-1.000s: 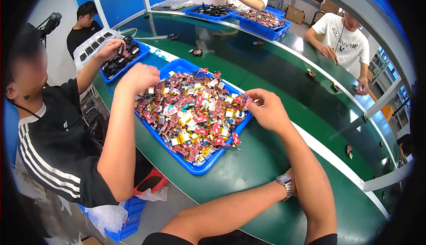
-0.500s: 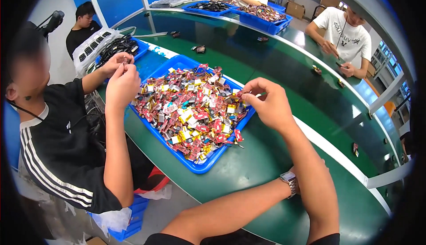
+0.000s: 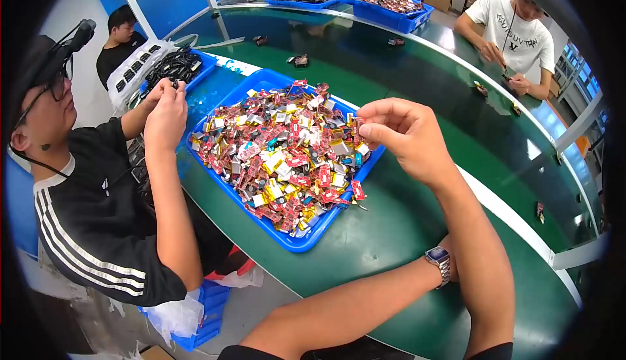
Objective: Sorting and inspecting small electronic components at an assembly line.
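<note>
My right hand is over the right rim of a blue tray. Its thumb and index finger pinch a small red circuit board. Heaped in the tray is a pile of red circuit boards with silver and yellow battery cells attached. My left arm, wearing a metal-band wristwatch, lies across the green table beneath my right forearm. That forearm covers most of my left hand, so its fingers are hidden.
At my left, a co-worker in black holds something small beside the tray. A blue bin of black parts stands beyond. Loose boards lie on the green conveyor. Across it, a person in white works; more filled blue bins stand at the back.
My right hand has turned slightly and risen off the pile's edge, so the pinched board shows more clearly. The co-worker's hands at left have shifted a little left. My view has shifted slightly.
</note>
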The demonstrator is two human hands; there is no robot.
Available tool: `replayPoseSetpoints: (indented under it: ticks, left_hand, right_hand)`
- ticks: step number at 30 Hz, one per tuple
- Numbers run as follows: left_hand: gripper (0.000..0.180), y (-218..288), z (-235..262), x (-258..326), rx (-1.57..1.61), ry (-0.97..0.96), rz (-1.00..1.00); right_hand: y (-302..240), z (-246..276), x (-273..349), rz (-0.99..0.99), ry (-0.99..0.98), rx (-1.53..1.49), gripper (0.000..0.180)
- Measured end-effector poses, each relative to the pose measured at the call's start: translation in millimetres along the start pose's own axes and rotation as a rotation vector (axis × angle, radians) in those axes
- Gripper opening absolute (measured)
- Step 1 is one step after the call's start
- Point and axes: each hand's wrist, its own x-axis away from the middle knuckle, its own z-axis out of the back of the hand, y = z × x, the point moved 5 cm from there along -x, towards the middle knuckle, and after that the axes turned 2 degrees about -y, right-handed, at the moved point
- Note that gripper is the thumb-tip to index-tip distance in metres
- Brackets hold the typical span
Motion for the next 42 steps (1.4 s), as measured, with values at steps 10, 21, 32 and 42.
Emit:
replayPoseSetpoints:
  ticks: [10,21,32,42]
  left_hand:
    - [0.033,0,-11,0,0.073,-0.170,0.075]
    - [0.035,-2,-4,1,0.038,-0.066,0.020]
    - [0.027,9,26,-20,0.138,-0.139,0.040]
    - [0.006,-39,69,-33,0.714,0.361,0.700]
  right_hand:
    - [2,4,5,0.002,-0.004,-0.045,0.019]
    - [2,2,0,0.005,-0.019,-0.042,0.019]
    - [-24,20,21,0.096,0.088,-0.123,0.020]
    - [-1,134,232,0.050,0.558,-0.348,0.018]
